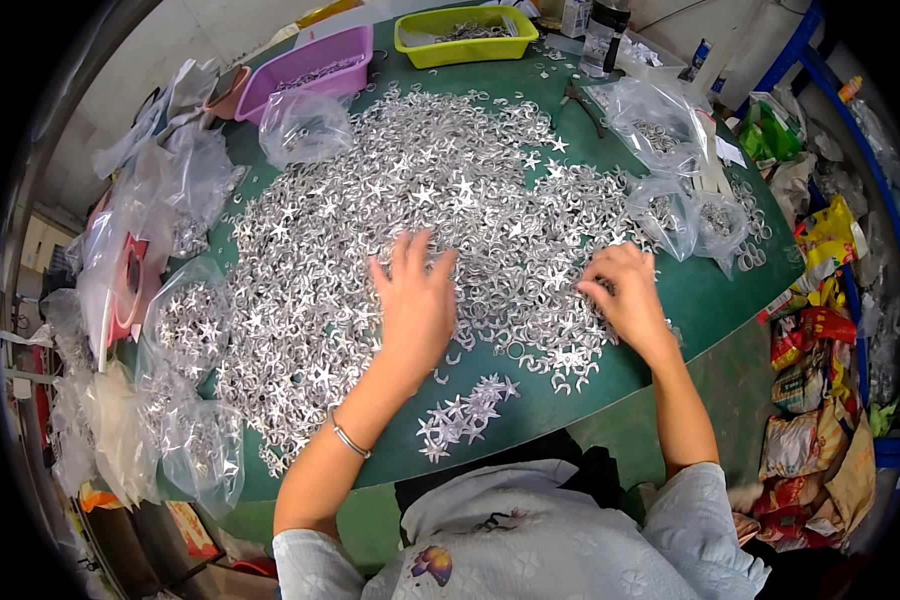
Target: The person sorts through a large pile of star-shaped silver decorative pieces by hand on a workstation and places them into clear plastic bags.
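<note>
A wide heap of small silvery metal pieces (320, 260), mostly crescents and rings with starfish shapes among them, covers much of the green table (550, 410). My left hand (417, 305) rests over the middle of the heap, its fingers spread and touching the pieces. To the right, my right hand (625, 300) bends over the heap's edge with thumb and forefinger drawn together; whatever lies between them is too small to make out. Nearer to me, a separate little pile of silvery starfish pieces (460, 420) lies on the table between my forearms.
At the back stand a purple basin (315, 70) and a yellow-green basin (470, 45), both containing metal pieces. Pliers (582, 105) lie at the back right. Clear plastic bags with pieces flank the heap, including one bag (200, 450) at the left edge. Colourful packages (810, 350) fill the right side.
</note>
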`<state>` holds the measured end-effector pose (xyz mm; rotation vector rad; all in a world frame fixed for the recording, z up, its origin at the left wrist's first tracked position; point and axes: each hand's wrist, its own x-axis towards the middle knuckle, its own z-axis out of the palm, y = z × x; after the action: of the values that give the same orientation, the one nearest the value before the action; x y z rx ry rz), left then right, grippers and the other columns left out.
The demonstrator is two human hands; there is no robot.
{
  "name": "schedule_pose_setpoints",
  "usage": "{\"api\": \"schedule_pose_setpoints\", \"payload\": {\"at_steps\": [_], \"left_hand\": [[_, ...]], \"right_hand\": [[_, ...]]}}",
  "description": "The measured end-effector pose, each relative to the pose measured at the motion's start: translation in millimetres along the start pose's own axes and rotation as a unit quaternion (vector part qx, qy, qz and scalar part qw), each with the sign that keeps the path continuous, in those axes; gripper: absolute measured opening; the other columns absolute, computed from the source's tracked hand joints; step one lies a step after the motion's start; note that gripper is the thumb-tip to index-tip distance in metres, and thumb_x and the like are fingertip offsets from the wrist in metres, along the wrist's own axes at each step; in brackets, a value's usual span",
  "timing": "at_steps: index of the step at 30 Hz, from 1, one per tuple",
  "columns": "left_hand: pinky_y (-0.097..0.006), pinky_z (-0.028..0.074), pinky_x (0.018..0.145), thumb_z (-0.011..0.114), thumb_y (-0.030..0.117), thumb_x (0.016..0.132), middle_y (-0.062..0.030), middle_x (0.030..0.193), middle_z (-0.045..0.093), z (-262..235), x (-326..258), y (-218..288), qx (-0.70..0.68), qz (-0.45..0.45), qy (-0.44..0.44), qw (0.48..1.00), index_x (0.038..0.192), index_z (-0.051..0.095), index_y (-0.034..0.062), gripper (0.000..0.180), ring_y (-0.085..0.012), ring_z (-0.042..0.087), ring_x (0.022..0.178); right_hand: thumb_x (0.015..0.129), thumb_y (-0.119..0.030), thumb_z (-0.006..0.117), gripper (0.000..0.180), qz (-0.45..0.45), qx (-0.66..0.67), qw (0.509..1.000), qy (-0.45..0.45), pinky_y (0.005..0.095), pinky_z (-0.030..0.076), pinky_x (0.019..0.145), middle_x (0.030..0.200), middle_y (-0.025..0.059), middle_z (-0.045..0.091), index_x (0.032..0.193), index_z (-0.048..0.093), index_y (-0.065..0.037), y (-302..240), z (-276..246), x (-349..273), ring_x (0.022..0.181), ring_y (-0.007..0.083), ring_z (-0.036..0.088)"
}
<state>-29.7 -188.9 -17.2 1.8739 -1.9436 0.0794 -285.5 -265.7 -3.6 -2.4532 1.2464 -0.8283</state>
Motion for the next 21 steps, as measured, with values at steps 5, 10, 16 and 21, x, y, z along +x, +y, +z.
{"api": "schedule_pose_setpoints", "payload": {"at_steps": [5,10,16,21], "left_hand": [[-0.05,0.032,0.099,0.064,0.009,0.081,-0.0097,0.12,0.052,20.5,2.0,35.9,-0.143,0.106,-0.01,0.984,0.117,0.058,0.0099,0.036,-0.0282,0.049,0.115],[-0.043,0.034,0.089,0.065,0.013,0.081,-0.0071,0.112,0.055,38.4,19.1,44.0,-0.172,0.155,-0.011,0.973,0.114,0.06,0.0098,0.034,-0.025,0.051,0.106],[-0.041,0.033,0.087,0.066,0.013,0.08,-0.0056,0.107,0.056,37.3,13.6,42.3,-0.171,0.167,-0.025,0.971,0.102,0.061,0.0092,0.023,-0.0233,0.052,0.102],[-0.04,0.034,0.084,0.066,0.009,0.078,-0.0045,0.097,0.057,42.2,22.4,43.0,-0.187,0.166,-0.017,0.968,0.087,0.058,0.0083,0.013,-0.0227,0.053,0.095]], "right_hand": [[0.077,-0.007,0.071,0.009,0.093,0.24,0.966,-0.013,0.0334,0.044,0.072,0.077,0.0083,0.061,0.079,0.064,-0.002,-13.8,-8.7,-4.1,0.075,0.0232,0.055],[0.075,-0.017,0.074,0.012,-0.048,0.101,0.979,-0.173,0.0371,0.033,0.077,0.078,0.0048,0.055,0.076,0.066,-0.009,-58.1,18.2,-38.2,0.084,0.0229,0.05],[0.076,-0.017,0.073,0.012,0.02,0.033,0.999,-0.018,0.0384,0.033,0.074,0.078,0.0049,0.056,0.076,0.065,-0.007,-46.3,5.9,-18.5,0.082,0.0243,0.051],[0.076,-0.013,0.072,0.01,-0.016,-0.063,0.997,0.038,0.0379,0.033,0.074,0.079,0.0046,0.058,0.077,0.065,-0.006,-21.0,28.7,-8.2,0.081,0.0243,0.051]]}}
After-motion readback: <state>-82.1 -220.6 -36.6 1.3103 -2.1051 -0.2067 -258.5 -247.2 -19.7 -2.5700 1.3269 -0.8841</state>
